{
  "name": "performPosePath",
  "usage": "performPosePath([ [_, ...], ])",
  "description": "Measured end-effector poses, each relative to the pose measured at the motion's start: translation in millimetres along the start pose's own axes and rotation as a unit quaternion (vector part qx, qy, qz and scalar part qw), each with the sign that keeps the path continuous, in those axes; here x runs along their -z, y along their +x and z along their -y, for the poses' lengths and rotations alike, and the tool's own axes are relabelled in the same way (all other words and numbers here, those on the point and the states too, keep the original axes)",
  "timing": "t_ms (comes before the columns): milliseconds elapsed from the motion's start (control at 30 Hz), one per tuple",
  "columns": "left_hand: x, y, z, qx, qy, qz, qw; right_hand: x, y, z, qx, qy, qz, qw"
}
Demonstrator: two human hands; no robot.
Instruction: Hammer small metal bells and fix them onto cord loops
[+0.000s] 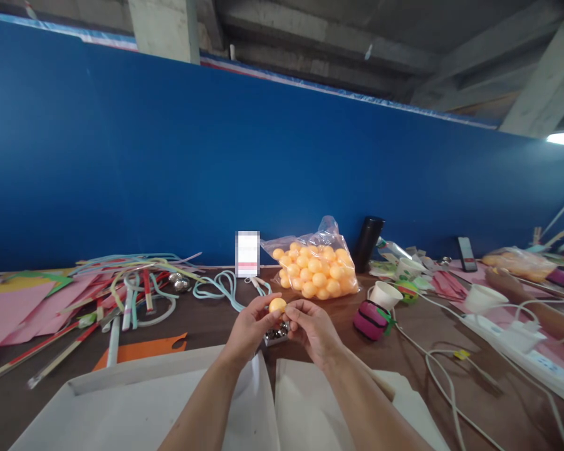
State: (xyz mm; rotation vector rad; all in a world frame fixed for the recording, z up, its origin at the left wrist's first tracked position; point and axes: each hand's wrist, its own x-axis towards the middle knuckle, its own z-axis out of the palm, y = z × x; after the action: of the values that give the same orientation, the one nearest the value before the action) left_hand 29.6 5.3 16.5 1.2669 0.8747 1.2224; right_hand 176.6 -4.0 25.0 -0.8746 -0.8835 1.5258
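A small orange ball [277,305], like a ping-pong ball, is held between the thumb and fingers of my left hand [252,324]. Beside it, my right hand [316,326] has its thumb and forefinger pinched together at the ball's right side. Whatever is in that pinch is too small to tell. Just below my hands, a small white box [276,341] of shiny silver balls is partly hidden by them. Behind them a clear plastic bag [328,230] full of similar orange balls rests on the brown table [207,319].
White trays or sheets [136,401] lie under my forearms. Tubes and strips [131,294] crowd the left, near pink paper [23,307]. To the right are a purple pouch [370,321], a paper cup [385,294], a black bottle [369,243], cables and another person's arm [540,310].
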Motion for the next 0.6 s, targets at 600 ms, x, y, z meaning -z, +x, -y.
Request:
performPosePath([
  [600, 0.4, 2.0, 0.1, -0.047, 0.103, 0.002, 0.994, 2.2, 2.1, -3.7, 0.023, -0.046, -0.015, 0.999],
])
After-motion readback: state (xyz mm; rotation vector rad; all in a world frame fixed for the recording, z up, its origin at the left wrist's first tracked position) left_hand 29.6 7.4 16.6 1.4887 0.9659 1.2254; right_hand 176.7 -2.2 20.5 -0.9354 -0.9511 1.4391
